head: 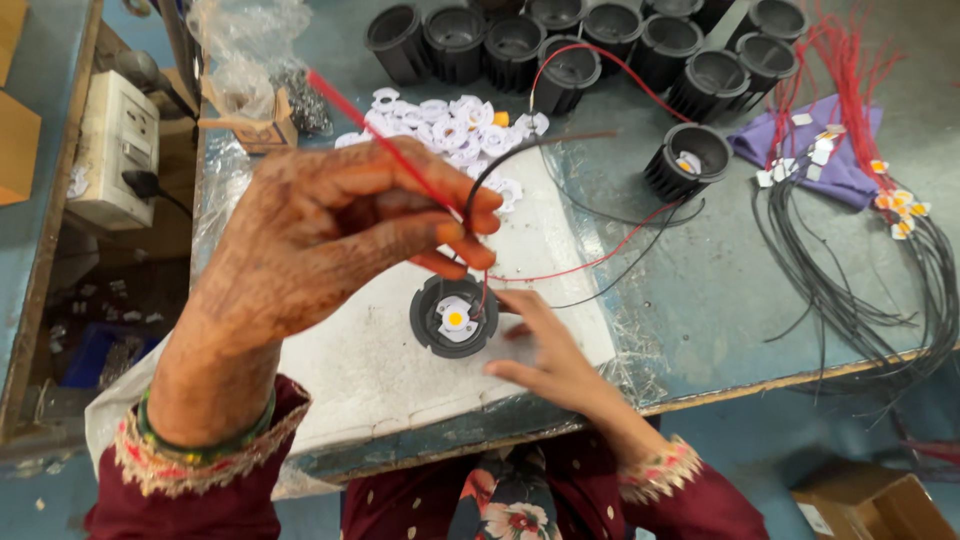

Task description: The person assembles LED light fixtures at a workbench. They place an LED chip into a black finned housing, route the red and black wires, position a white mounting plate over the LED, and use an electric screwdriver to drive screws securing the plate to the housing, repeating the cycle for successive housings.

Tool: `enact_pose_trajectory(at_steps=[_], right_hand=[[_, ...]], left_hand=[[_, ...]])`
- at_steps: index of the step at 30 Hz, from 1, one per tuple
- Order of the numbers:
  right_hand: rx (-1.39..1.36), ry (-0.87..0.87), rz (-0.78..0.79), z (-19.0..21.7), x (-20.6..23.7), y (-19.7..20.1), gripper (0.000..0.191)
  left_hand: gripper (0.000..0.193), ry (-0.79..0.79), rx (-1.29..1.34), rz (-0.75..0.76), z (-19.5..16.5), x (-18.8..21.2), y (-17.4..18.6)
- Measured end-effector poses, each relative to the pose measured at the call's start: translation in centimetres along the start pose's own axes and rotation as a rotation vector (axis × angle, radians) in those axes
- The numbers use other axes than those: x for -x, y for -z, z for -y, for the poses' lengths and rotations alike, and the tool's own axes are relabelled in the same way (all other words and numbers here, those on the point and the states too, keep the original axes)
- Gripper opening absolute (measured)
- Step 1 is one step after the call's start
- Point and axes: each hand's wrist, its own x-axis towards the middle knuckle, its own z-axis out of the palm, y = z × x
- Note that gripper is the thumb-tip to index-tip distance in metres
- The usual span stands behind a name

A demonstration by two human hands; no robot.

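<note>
A row of black ribbed housings (580, 40) stands along the far edge of the blue-green counter (720, 290). In front of them lies a heap of white plastic rings (450, 125). Another black housing (687, 160) stands apart, near a purple cloth (845, 175). To the right, a bundle of black wires (850, 300) and red wires (850, 90) with small white chip plates spreads toward the counter's edge. At far left, a clear plastic bag (240, 45) rises over a small cardboard box (250, 130), beside a white switch box (115, 150). A brown carton (880, 510) sits on the floor.
</note>
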Motion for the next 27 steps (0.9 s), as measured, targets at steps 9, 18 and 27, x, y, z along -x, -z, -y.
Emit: enact_pose_trajectory(at_steps=[9,18,27], right_hand=[[0.05,0.027,0.05,-0.9,-3.1,-1.5,0.088],[0.228,0.019,-0.023,-2.0,-2.4,-1.5,0.089],[0.239,0.011,-0.011,-2.1,-2.8,-1.4,0.09]], left_hand=[[0.021,-0.327,-0.561,0.005,2.4,1.6,-0.6],[0.016,-0.13,-1.106,0.227,9.9,2.9,1.7],[0.015,-0.277,-1.168,0.121,15.2,1.5,0.9]])
